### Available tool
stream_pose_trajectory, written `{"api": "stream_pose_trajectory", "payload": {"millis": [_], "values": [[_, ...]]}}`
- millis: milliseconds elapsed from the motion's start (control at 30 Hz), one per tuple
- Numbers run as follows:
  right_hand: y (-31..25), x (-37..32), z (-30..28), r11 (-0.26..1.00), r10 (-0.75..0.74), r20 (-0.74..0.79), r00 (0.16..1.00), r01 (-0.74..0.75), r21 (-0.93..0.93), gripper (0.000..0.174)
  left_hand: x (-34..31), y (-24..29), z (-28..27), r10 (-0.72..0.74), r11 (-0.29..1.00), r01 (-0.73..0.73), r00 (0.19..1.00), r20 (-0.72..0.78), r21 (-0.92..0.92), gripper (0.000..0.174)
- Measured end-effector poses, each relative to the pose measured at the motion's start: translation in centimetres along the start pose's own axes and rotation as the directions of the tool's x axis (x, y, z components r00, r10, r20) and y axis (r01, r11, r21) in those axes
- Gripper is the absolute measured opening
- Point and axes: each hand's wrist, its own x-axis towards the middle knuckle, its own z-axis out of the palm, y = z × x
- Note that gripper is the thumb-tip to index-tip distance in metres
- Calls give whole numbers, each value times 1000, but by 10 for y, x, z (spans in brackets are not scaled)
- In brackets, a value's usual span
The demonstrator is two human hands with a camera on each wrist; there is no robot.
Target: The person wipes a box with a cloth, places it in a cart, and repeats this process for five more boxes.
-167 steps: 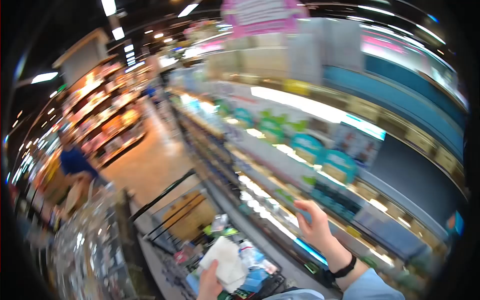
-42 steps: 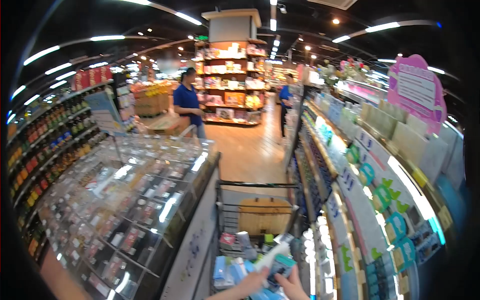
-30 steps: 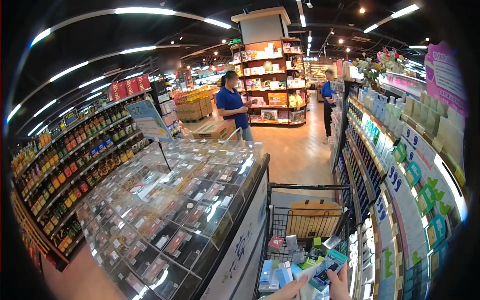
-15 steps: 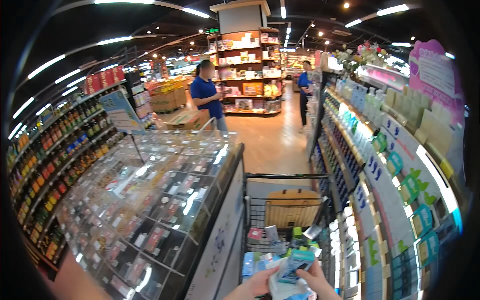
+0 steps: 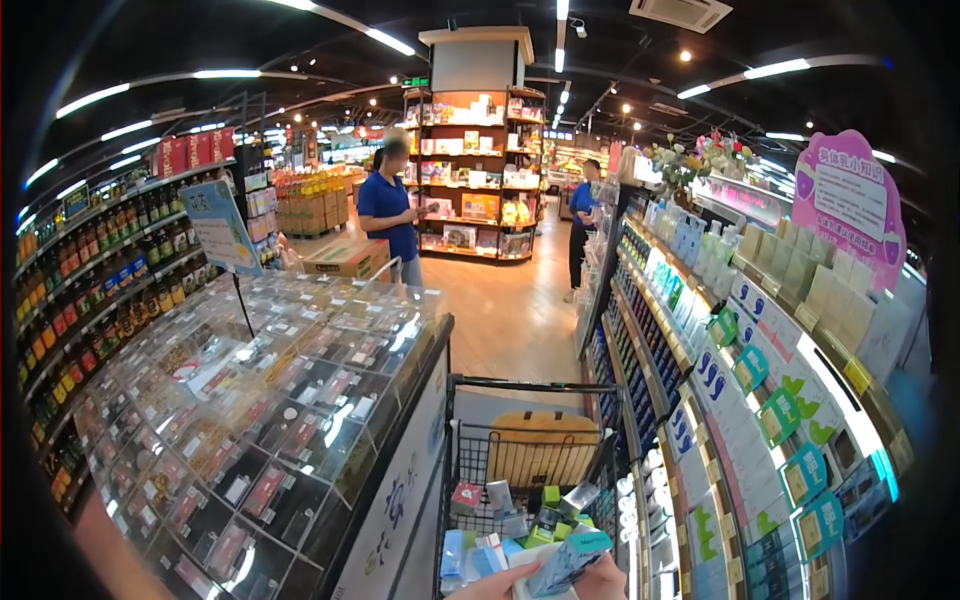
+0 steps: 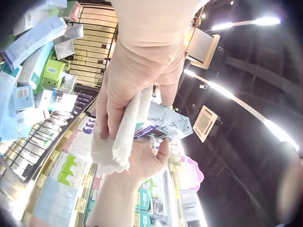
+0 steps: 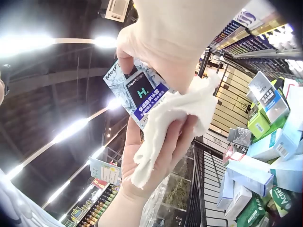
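Low over the shopping cart, both hands meet around a blue skincare box (image 5: 568, 565) with a teal top; "Men" and a large H are printed on its front, seen in the right wrist view. My right hand (image 7: 163, 52) grips the box, thumb curled at its edge. A folded white cloth (image 6: 124, 135) is held in my left hand (image 6: 142, 71), its fingers bent over the fabric. In the right wrist view the cloth (image 7: 163, 125) overlaps the lower part of the box, and the left palm lies behind both.
The wire cart (image 5: 470, 440) holds several cartons, including a green box (image 7: 259, 124). A clear-lidded bin display (image 5: 270, 420) stands along the left, a lit product shelf (image 5: 700, 440) along the right. Ahead, a person in a blue shirt (image 5: 388, 215) stands in the aisle; another person (image 5: 582, 215) is farther back.
Earlier the right hand was raised by the right shelf while the left held the cloth over the cart. Since then the hands have come together at the box, which has tilted and turned.
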Motion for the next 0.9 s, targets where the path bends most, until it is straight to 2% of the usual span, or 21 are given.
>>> {"api": "stream_pose_trajectory", "payload": {"millis": [67,133,167,267,300,333,400,433,467,500,533,567,600,667,700,733,800,833,867,900], "values": [[9,5,-32,999,31,-82,996,-29,26,63,-1,-3,-3,-26,999,26,1000,8,-18,34],[14,6,-44,998,40,-47,998,-37,59,63,-1,-3,-7,-30,997,26,999,41,77,34],[12,5,-35,998,37,-44,998,-34,61,63,2,-4,-7,-17,998,18,1000,-10,66,33],[1,4,-2,950,-21,-68,997,-1,-313,64,2,-4,-3,27,999,-26,999,-25,47,33],[5,8,-12,900,-108,22,994,107,-422,69,1,-2,-2,30,998,-28,999,-25,49,33],[5,5,-8,901,-103,18,994,101,-422,69,-1,-1,1,70,994,-68,997,-22,82,33],[3,-2,7,721,-173,54,983,164,-674,74,0,-3,1,108,988,-105,994,-17,113,33],[3,-4,21,607,-236,92,967,221,-763,76,4,-5,0,233,956,-226,972,-18,188,36],[6,-3,29,605,-237,92,967,221,-765,76,8,-7,1,353,904,-339,935,-9,260,38],[9,-5,35,485,-321,126,939,277,-830,75,10,-12,3,348,907,-335,937,-7,255,38],[9,-8,36,351,-395,168,903,318,-881,74,11,-16,8,468,768,-388,883,-32,510,41],[8,-2,31,566,-214,-68,975,67,-822,70,11,-21,14,583,567,-391,812,-19,725,44],[2,-2,31,558,-214,-66,975,67,-827,70,10,-24,20,584,570,-397,812,-15,719,44],[-8,-1,40,629,-195,-111,975,37,-776,67,-4,-21,45,615,277,-319,784,87,906,49],[-10,0,37,668,-200,-105,974,57,-742,62,2,-21,30,579,326,-191,815,-36,926,50],[-10,1,36,668,-202,-102,974,60,-742,62,-1,-19,33,581,323,-193,813,-33,927,50],[-10,0,34,702,-293,31,956,237,-672,58,-9,-17,41,405,619,-134,898,-169,774,47],[-5,2,18,695,-307,-39,951,196,-692,57,-4,-17,33,403,621,-133,900,-169,772,47],[-4,6,9,693,-305,-44,951,190,-695,57,7,-17,18,472,576,-209,875,-112,790,47],[-3,6,2,597,-281,27,959,197,-778,59,13,-18,8,534,528,-281,843,-57,801,50]]}}
